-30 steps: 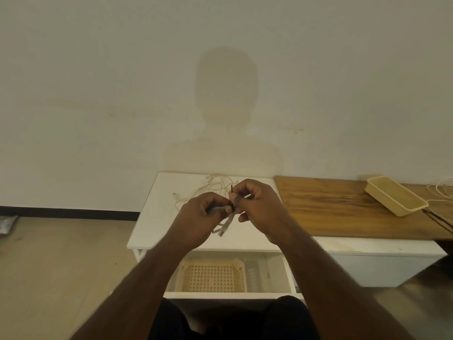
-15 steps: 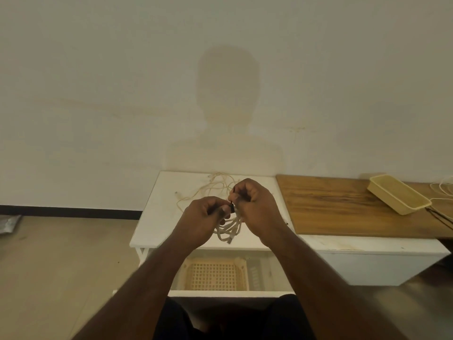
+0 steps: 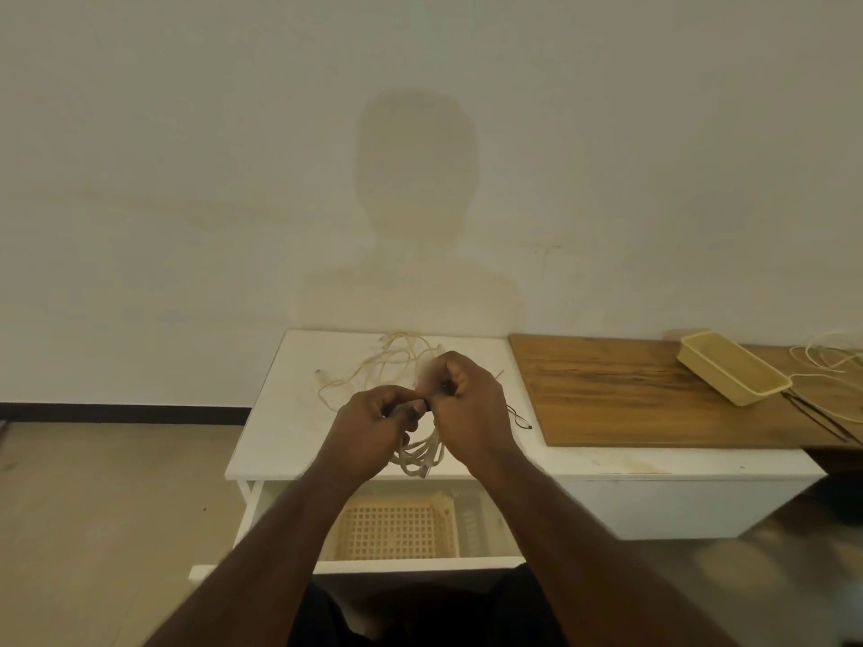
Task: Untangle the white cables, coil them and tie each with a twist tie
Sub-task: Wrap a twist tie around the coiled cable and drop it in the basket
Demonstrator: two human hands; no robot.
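Our left hand [image 3: 369, 427] and right hand [image 3: 467, 408] meet, fingers [image 3: 411, 406] pinching a dark twist tie [image 3: 426, 404] around the coiled white cable [image 3: 420, 452] hanging just below them.

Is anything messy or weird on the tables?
Yes. A tangle of white cable sprawls loose on the white table behind the hands, not yet coiled. The drawer below hangs open. On the wooden board, the yellow tray sits crooked beside more loose cable.
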